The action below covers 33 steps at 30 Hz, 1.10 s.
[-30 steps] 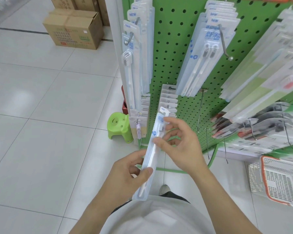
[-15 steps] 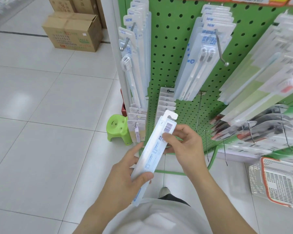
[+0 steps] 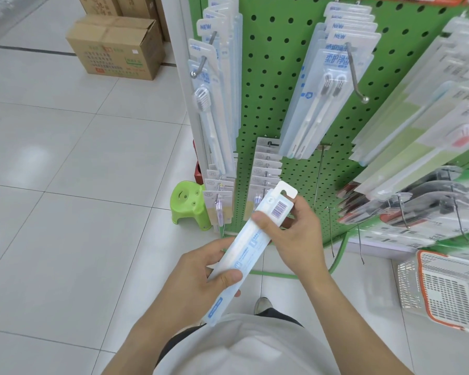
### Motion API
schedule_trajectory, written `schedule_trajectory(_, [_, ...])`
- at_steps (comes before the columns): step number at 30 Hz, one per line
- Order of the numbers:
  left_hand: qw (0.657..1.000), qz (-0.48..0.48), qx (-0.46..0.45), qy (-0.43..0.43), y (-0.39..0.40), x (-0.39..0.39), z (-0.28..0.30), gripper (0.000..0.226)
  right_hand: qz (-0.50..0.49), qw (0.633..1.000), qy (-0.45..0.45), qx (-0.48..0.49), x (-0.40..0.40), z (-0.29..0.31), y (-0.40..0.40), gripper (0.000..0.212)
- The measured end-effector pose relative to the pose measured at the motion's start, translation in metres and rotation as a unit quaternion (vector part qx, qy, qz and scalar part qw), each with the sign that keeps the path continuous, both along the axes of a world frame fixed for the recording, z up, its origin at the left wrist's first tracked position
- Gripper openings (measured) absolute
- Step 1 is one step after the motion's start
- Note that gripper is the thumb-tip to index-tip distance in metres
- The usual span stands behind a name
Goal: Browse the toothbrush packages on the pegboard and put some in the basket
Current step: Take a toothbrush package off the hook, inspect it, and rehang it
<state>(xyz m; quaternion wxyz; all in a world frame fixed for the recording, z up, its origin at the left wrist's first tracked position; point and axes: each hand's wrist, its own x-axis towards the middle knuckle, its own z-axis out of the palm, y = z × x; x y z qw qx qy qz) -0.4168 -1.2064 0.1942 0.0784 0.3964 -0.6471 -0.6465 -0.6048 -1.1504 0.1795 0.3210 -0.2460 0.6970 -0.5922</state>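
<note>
**Toothbrush pack turned barcode-side up, off the peg**

Both hands are on one toothbrush package (image 3: 251, 246): the left hand (image 3: 198, 282) pinches the lower half, the right hand (image 3: 295, 236) grips near the hang tab. It looks light, stiff-ish and slick, so I'd hold it by the edges. The green pegboard (image 3: 276, 85) is right in front, the white basket (image 3: 444, 288) sits on the tiled floor (image 3: 65, 212) to the right, and a green stool (image 3: 188, 204) stands by the rack.

Glossy white tiled floor (image 3: 65, 212), cardboard boxes (image 3: 117, 47) behind, green plastic stool (image 3: 188, 204).
</note>
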Motion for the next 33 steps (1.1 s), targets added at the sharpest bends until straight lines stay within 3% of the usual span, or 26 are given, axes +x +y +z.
schedule_trajectory(4, [1.000,0.009,-0.001,-0.017,-0.007,0.003,-0.001,0.052,-0.008,1.000,-0.013,0.001,-0.001,-0.001,0.000,0.035])
schedule_trajectory(9, [0.997,0.025,-0.011,-0.076,-0.027,0.017,-0.004,0.022,-0.055,0.998,-0.042,-0.001,-0.007,-0.005,0.002,0.010])
schedule_trajectory(16, [0.999,-0.020,0.032,0.002,-0.044,0.039,-0.010,0.041,-0.105,0.992,-0.061,0.023,-0.018,-0.015,0.003,0.040])
schedule_trajectory(20, [0.991,0.081,0.096,0.056,-0.042,0.039,-0.014,0.027,-0.101,0.991,-0.081,0.024,-0.021,-0.021,0.005,0.041])
schedule_trajectory(24, [0.993,0.111,-0.010,-0.047,-0.041,0.034,-0.028,0.018,-0.054,0.995,-0.070,0.040,-0.014,-0.025,0.004,0.033])
schedule_trajectory(28, [0.997,0.047,-0.010,-0.064,-0.036,0.026,-0.032,0.007,0.008,0.998,-0.032,0.057,0.004,-0.026,0.000,0.032])
schedule_trajectory(31, [0.998,0.012,-0.005,-0.062,-0.029,0.017,-0.034,0.012,0.045,0.997,-0.017,0.056,0.016,-0.025,-0.002,0.034])
schedule_trajectory(33, [0.995,0.035,-0.052,-0.075,-0.024,0.013,-0.039,0.030,0.075,0.995,-0.025,0.056,0.020,-0.024,-0.003,0.030])
